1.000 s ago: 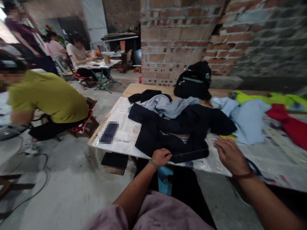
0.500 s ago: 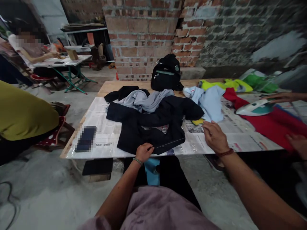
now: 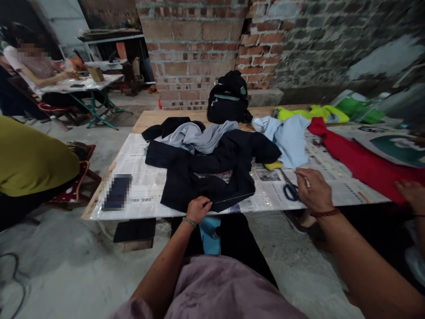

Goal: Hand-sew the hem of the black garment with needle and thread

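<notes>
Near the front edge of the table lies a dark navy garment [image 3: 177, 188], with a line of white stitching along its lower right part. My left hand [image 3: 198, 209] pinches the garment's front edge where this white line starts. To the right, my right hand [image 3: 314, 189] is up over the newspaper, thumb and fingertips pressed together. Whatever is between them is too small to make out. Scissors with dark blue handles [image 3: 291, 192] lie just left of that hand. A grey cloth [image 3: 195, 137] is bunched on the far side of the garment.
Newspaper covers the table [image 3: 142, 116]. A phone [image 3: 117, 192] lies at left, a black backpack [image 3: 228, 99] at the back. At right, a light blue garment [image 3: 294, 139] lies beside a red cloth [image 3: 358, 155], where another person's hand [image 3: 410, 195] rests near an iron [image 3: 395, 146].
My right hand has moved right, away from the garment, and the scissors' handles now show. My left hand keeps its grip. The other person's iron has slid right along the red cloth.
</notes>
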### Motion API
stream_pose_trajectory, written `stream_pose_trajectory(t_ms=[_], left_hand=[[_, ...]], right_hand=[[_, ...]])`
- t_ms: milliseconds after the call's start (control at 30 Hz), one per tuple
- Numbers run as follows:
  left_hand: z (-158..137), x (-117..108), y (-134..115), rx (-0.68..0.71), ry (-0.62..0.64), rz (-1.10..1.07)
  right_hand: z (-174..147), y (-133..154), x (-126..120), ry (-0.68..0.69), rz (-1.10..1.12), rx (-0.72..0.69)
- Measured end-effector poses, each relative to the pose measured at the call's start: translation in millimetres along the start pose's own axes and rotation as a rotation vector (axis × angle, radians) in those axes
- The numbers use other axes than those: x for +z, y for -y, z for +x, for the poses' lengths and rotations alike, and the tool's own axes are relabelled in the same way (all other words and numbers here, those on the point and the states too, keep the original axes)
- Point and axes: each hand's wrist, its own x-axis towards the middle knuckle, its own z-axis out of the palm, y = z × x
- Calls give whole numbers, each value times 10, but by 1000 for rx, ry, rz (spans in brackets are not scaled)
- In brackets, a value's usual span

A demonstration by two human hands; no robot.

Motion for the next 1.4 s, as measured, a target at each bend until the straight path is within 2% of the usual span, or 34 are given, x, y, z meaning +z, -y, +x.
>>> stream_pose_trajectory(t_ms=[200, 367, 467, 600, 700, 800, 900, 967, 1067, 1400], left_hand=[[3, 10, 12, 11, 2, 4], [3, 15, 23, 23, -3, 3], [-1, 2, 23, 37, -5, -23], [-13, -38, 26, 57, 4, -80], [-21, -66, 38, 73, 19, -99], [-25, -85, 51, 84, 37, -103], [-25, -96, 54, 91, 51, -102], [-25, -99, 51, 83, 54, -99], [-29, -91, 50, 75, 38, -106], [-40, -43, 82, 76, 21, -142]], right_hand=[[-8, -83, -116, 74, -25, 74], [-30, -137, -166, 67, -18, 96], [-68, -53, -123, 52, 35, 188], [-216, 311, 48, 104, 265, 393], [-439, 781, 209, 276, 466, 491], [-708, 1319, 358, 518, 657, 520], [-902, 1761, 494, 638, 812, 519], [-956, 1950, 581, 698, 886, 562], [-953, 2081, 702, 739, 951, 620], [-879, 2112, 890, 736, 883, 603]])
